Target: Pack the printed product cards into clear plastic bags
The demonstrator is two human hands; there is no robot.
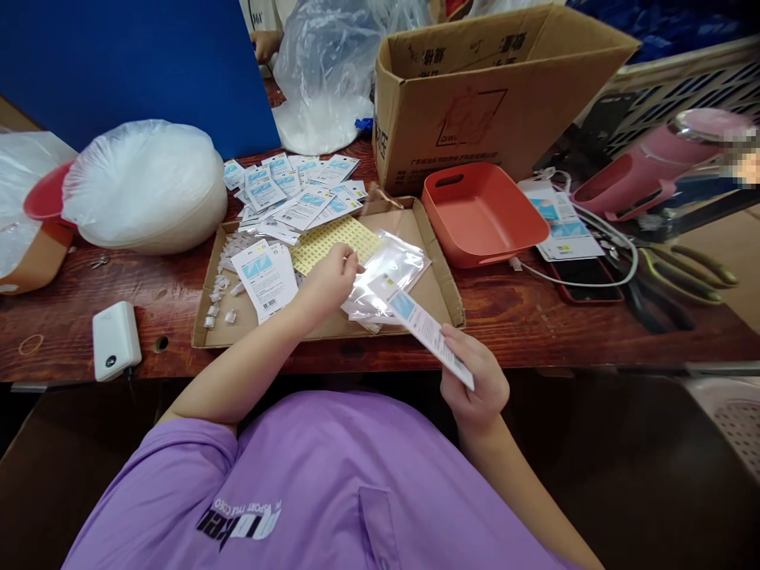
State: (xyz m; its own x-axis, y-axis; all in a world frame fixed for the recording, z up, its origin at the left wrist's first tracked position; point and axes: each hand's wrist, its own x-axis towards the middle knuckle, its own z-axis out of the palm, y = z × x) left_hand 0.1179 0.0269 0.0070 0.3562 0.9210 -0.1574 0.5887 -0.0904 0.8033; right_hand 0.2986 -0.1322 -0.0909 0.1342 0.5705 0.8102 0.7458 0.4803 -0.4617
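A view from above of a person in a purple shirt seated at a dark wooden desk [522, 317]. The right hand [475, 384] is closed around the lower end of a long white packaging card with a blue panel [428, 334], holding it tilted just above the desk's near edge. The left hand [329, 281] reaches into a shallow cardboard tray [442, 277], fingertips pinched at a yellow sheet of small stickers [329, 237]; whether a sticker is already between the fingers is too small to tell.

Beside that hand lie clear plastic sleeves [389, 273], another printed card [265, 277] and small white plastic parts [221, 293] along the tray's left side. At the tray's far end, a loose heap of similar cards [297, 190] spreads onto the desk. A few more cards [561, 226] lie to the right, next to an orange plastic bin [480, 214], which looks empty.

Judging by this, the work seems midway: many cards remain in the heap, and the held card is not yet in a sleeve.
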